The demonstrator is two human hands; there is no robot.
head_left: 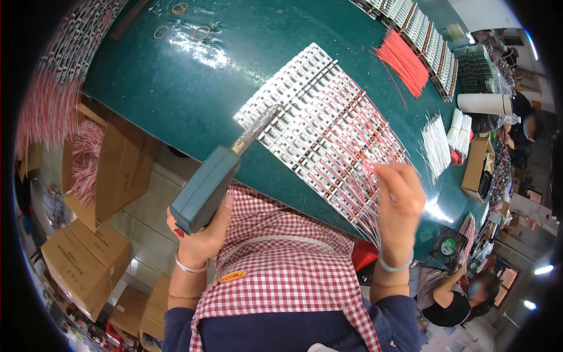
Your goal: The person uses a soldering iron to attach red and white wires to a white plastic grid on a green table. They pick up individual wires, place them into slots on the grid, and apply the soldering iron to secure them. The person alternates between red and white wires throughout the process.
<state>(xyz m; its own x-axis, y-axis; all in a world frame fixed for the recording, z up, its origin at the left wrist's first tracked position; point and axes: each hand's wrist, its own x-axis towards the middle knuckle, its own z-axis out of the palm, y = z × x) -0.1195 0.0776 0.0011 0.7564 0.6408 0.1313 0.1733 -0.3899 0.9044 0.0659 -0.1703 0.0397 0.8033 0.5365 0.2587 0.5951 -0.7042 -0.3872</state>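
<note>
My left hand [204,237] grips a green soldering gun [206,189], its metal barrel slanting up and to the right. The barrel's tip is over the panel of small white circuit boards [293,76], at its left part; whether it touches cannot be made out. Thin red and white wires [352,132] run from many of the boards toward the panel's lower right. Above that side, my right hand [402,193] has its thumb and forefinger pinched together on a red wire [369,168]. The other fingers are curled.
Loose red wires [402,63] and white wires [435,146] lie on the green table [158,76]. More board panels [419,35] stand at the far right, near a cardboard box [478,167] and a black fan [448,246]. Wired boards [64,76] hang over the left edge; a co-worker [451,299] sits at right.
</note>
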